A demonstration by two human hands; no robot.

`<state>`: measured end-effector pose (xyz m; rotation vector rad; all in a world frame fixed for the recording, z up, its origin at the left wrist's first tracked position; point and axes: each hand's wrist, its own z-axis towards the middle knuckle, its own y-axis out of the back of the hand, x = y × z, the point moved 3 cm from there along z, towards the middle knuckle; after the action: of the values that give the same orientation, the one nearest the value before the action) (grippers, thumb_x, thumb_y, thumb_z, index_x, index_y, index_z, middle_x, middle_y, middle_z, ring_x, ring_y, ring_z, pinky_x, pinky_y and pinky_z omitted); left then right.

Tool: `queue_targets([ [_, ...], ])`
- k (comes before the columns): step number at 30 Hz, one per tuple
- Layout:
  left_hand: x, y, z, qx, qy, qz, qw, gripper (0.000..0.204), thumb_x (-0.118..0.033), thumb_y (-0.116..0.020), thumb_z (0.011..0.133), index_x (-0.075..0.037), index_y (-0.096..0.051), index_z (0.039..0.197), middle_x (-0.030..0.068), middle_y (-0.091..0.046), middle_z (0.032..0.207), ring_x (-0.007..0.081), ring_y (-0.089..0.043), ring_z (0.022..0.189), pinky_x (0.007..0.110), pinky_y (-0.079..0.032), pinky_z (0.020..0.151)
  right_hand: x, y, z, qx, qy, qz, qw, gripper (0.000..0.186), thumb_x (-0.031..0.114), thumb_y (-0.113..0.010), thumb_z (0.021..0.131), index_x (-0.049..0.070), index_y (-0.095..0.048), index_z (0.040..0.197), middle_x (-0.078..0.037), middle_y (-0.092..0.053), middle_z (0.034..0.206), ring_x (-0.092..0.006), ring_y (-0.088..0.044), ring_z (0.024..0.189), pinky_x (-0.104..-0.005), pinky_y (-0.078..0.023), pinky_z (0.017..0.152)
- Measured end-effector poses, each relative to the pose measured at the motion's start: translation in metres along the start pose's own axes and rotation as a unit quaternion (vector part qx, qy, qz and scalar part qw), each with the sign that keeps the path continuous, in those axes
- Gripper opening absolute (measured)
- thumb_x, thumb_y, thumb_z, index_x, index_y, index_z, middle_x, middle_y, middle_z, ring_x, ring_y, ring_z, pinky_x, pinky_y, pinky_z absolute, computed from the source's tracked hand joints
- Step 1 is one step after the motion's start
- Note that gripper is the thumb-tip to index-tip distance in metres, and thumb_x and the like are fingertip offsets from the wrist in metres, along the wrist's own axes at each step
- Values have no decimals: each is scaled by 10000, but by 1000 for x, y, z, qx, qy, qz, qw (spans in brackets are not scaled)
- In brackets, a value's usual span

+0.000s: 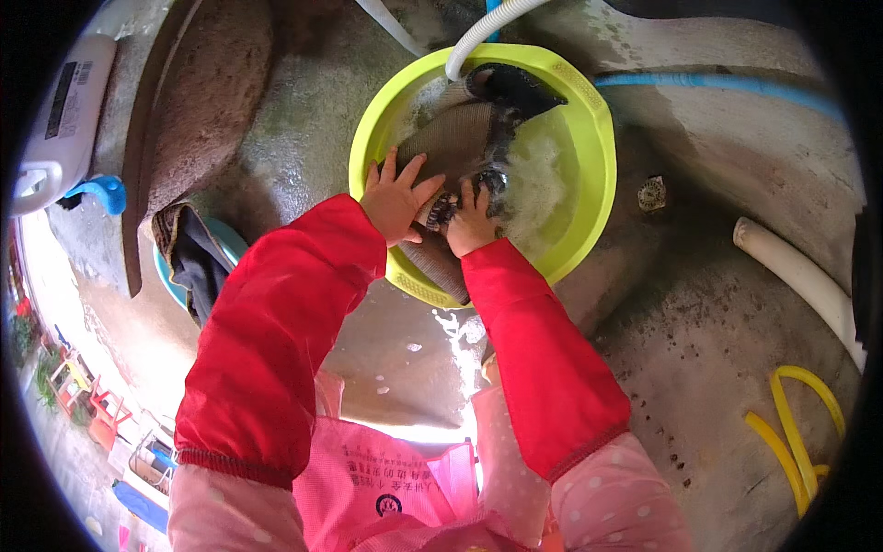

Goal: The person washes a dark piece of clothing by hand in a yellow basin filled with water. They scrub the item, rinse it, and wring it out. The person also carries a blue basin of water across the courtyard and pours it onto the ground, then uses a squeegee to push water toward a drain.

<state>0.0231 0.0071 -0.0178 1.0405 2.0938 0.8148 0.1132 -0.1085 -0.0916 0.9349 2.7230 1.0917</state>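
Note:
A lime-yellow basin holds sudsy water and a wet brown ribbed garment with a black portion at its top and a patterned dark band in the middle. My left hand lies on the garment at the basin's left, fingers spread. Just right of it, my right hand has its fingers curled into the cloth near the patterned band, their tips partly hidden. Both forearms wear red sleeve covers.
A white corrugated hose reaches into the basin. A blue hose, cream pipe and yellow hose lie right. At left are a white jug, a teal basin holding dark cloth, and small chairs.

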Motion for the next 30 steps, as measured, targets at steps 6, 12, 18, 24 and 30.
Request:
queue_targets([
  [6,10,-67,39,-62,63,-26,996,945,-392,-772,600,-239,-287,1397,137,-202,1447,473,-245,1277,601,-260,992,-33,-34,74,76,77,-45,993,349,258,-599,786,111,-626,1101,-183,-599,1098,-377,-573,987,-484,-473,820],
  [12,10,-81,51,-139,67,-174,972,691,-142,-679,698,-116,-365,1313,198,-312,1376,453,-304,1255,557,-246,1023,-39,-35,56,-48,98,-37,993,369,247,-616,775,116,-592,1119,-152,-649,933,-351,-607,891,-478,-476,773],
  [18,-29,-7,-35,-299,55,-208,930,352,1,-631,654,-40,-532,989,182,-569,961,379,-522,973,454,-384,887,-23,30,-49,-158,124,107,974,381,119,-631,724,61,-584,1098,-146,-620,1027,-330,-584,955,-442,-459,815],
  [24,-86,81,-128,-424,-18,-336,841,277,22,-622,606,-67,-550,859,119,-575,835,336,-536,866,450,-396,828,-22,138,-206,-324,204,165,909,375,13,-663,672,34,-586,1039,-103,-612,1052,-305,-545,1005,-420,-413,864],
  [30,-122,195,-219,-494,-115,-374,776,265,-52,-661,597,-9,-596,851,114,-580,795,325,-557,787,416,-446,767,7,257,-335,-385,211,108,892,415,-17,-638,580,30,-620,992,-97,-631,988,-294,-572,956,-370,-449,830],
])
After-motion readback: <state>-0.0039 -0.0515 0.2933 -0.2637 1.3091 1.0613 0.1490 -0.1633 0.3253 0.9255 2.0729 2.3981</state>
